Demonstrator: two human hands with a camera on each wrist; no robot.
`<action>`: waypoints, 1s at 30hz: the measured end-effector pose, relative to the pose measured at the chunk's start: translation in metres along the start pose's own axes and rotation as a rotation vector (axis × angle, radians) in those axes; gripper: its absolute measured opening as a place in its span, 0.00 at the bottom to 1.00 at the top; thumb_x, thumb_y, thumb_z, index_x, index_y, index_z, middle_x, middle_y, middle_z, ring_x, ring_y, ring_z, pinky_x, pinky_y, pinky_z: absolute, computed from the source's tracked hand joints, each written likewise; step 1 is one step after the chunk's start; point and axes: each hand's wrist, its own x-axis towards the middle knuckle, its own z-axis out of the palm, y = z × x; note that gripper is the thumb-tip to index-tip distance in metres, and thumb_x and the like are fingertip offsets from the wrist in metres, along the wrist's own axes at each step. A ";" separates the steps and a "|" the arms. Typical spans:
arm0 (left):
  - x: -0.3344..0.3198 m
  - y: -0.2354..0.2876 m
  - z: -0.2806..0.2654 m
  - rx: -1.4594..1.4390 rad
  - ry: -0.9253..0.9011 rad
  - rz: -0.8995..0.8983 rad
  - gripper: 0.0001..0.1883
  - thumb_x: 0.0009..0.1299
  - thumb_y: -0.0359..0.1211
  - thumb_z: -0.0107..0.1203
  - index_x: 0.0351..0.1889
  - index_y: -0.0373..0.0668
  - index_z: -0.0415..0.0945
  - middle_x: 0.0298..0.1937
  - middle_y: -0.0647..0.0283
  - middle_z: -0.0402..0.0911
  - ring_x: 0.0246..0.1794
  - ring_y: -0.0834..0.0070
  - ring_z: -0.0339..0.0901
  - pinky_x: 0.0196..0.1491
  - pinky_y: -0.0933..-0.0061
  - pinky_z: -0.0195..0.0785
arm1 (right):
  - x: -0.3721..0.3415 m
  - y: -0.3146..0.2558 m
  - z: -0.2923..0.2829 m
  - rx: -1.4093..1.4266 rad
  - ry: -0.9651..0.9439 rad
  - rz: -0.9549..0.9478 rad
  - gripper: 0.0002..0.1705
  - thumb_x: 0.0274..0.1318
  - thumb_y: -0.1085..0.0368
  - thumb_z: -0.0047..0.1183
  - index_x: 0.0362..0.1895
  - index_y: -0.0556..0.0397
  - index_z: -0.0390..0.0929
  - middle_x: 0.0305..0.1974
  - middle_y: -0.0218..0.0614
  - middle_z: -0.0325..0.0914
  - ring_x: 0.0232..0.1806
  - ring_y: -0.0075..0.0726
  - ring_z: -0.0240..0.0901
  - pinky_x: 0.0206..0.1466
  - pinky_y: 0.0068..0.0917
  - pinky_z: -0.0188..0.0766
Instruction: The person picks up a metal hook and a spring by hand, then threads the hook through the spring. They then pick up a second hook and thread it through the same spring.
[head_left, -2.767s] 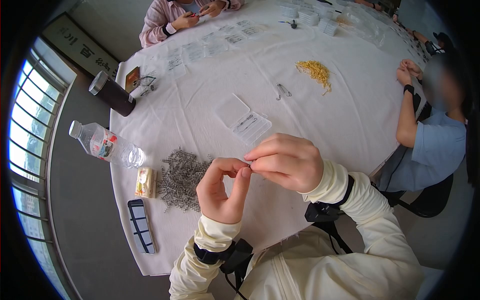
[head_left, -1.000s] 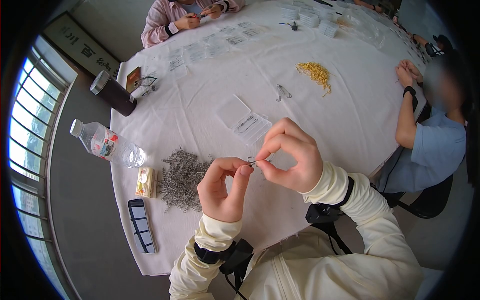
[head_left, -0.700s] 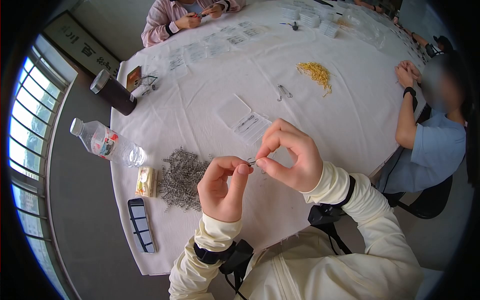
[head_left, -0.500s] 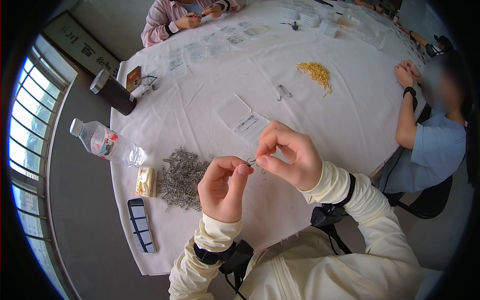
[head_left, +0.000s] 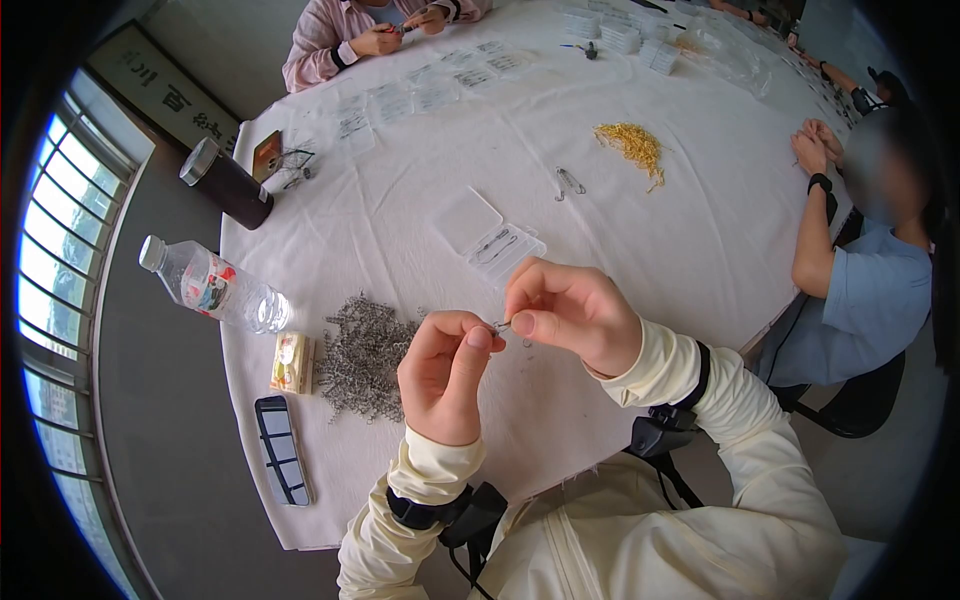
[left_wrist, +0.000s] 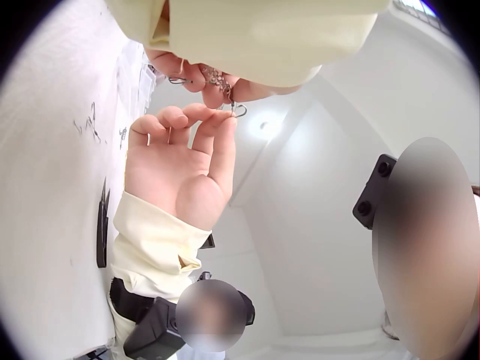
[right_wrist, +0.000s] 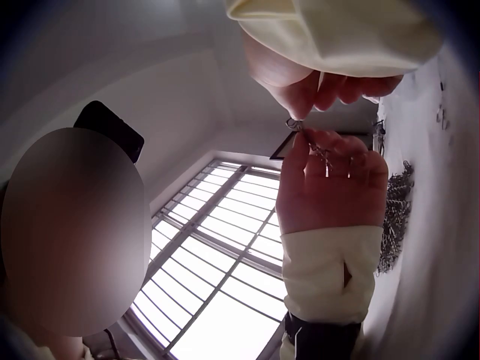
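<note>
In the head view my left hand [head_left: 440,385] and right hand [head_left: 585,315] meet fingertip to fingertip over the near side of the table. Between thumb and index finger each pinches part of a small dark metal fishhook [left_wrist: 241,112]. A string of small metal links [right_wrist: 318,153] runs from there into my left palm, as both wrist views show. Left of the hands lies a tangled heap of small grey metal pieces [head_left: 362,360]. Beyond them an open clear plastic box [head_left: 508,262] holds a few hooks. A loose hook [head_left: 527,342] lies under my right hand.
A water bottle [head_left: 215,285], tissue pack [head_left: 291,363], phone [head_left: 282,450] and dark flask [head_left: 228,187] line the left edge. Farther off are a golden heap [head_left: 630,147], loose hooks [head_left: 568,183] and stacked clear boxes [head_left: 613,32]. Other people sit across and at the right.
My right hand's fingers opened wider around the hook, then drew in and came slightly lower and left. My left hand has barely moved. The box and heaps stay where they were.
</note>
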 end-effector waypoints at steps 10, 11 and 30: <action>0.000 0.002 -0.001 -0.024 -0.012 -0.041 0.06 0.76 0.31 0.53 0.41 0.36 0.75 0.37 0.65 0.80 0.40 0.79 0.77 0.47 0.77 0.66 | 0.001 0.002 -0.002 0.133 -0.038 0.107 0.08 0.64 0.64 0.56 0.43 0.55 0.78 0.35 0.23 0.75 0.37 0.15 0.67 0.43 0.17 0.65; 0.000 0.002 -0.002 -0.023 -0.012 -0.062 0.06 0.76 0.31 0.53 0.41 0.37 0.76 0.37 0.65 0.80 0.40 0.79 0.77 0.46 0.78 0.66 | 0.001 0.002 -0.002 0.156 -0.039 0.120 0.08 0.64 0.64 0.56 0.43 0.54 0.78 0.35 0.23 0.75 0.38 0.15 0.67 0.44 0.17 0.65; 0.002 0.001 -0.003 -0.067 -0.015 -0.104 0.07 0.76 0.31 0.49 0.42 0.36 0.75 0.36 0.64 0.79 0.38 0.76 0.74 0.44 0.73 0.64 | 0.001 0.004 -0.004 0.155 -0.069 0.096 0.08 0.64 0.65 0.55 0.43 0.55 0.77 0.36 0.24 0.75 0.39 0.16 0.68 0.45 0.17 0.66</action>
